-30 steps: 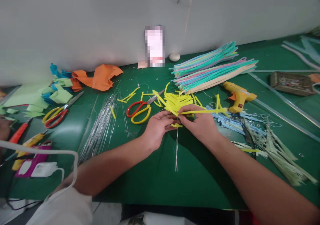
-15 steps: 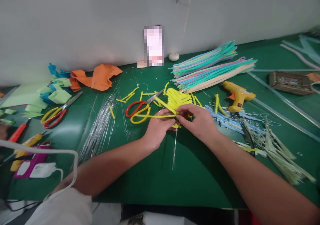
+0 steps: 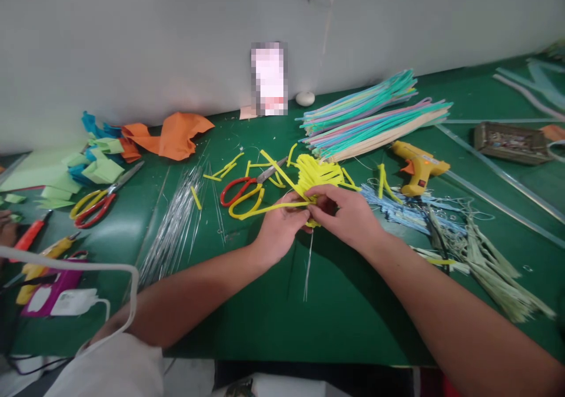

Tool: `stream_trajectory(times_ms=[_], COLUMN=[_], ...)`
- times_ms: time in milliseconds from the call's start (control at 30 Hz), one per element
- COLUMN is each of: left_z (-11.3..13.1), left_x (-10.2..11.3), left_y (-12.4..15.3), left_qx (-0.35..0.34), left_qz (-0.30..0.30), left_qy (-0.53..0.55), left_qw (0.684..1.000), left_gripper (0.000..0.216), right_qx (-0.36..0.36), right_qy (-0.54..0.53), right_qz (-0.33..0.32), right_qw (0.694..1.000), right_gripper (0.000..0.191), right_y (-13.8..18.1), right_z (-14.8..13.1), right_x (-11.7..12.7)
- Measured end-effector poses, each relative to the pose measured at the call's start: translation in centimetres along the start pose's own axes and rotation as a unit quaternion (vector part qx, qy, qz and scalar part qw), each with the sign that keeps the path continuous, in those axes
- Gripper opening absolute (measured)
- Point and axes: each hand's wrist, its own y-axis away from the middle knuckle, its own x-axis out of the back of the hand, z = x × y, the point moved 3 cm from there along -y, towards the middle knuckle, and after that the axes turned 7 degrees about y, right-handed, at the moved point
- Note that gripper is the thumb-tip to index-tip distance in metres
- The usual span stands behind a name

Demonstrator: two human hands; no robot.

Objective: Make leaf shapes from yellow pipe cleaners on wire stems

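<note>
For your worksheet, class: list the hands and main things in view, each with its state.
Left hand: closed on the yellow piece
Right hand: pinching the yellow piece
Yellow piece: held, partly hidden
Middle scissors: lying down, unheld
Left-side scissors: lying down, unheld
Glue gun: lying down, unheld
Phone: upright, screen lit
Orange paper: crumpled
Wires: loose, spread out
Small box: open-topped, bits inside

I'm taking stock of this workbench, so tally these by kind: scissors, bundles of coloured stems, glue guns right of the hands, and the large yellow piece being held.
Scissors: 2 (left pair, middle pair)
Stem bundles: 2 (rear bundle, front bundle)
Glue gun: 1
Held yellow piece: 1
Total: 6
</note>
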Motion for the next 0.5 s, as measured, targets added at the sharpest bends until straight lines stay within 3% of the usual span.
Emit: stream_trajectory(times_ms=[233,500], left_z=[0.01,0.03], left_x=[-0.28,-0.36], left_y=[0.17,0.24], left_qx=[0.0,-0.019], left_qz=[-0.016,-0.02], left_qy=[-0.022,-0.024], left_qw=[1.0,0.999], left_gripper=[0.024,0.027], right_qx=[-0.01,-0.023], right_qy=[0.053,0.082], right_qz=[0.021,0.075], right_qw=[0.998,0.994], right_gripper=[0.028,0.01], right_y=[-0.19,-0.03], right_z=[-0.56,-0.84], right_x=[0.16,-0.07])
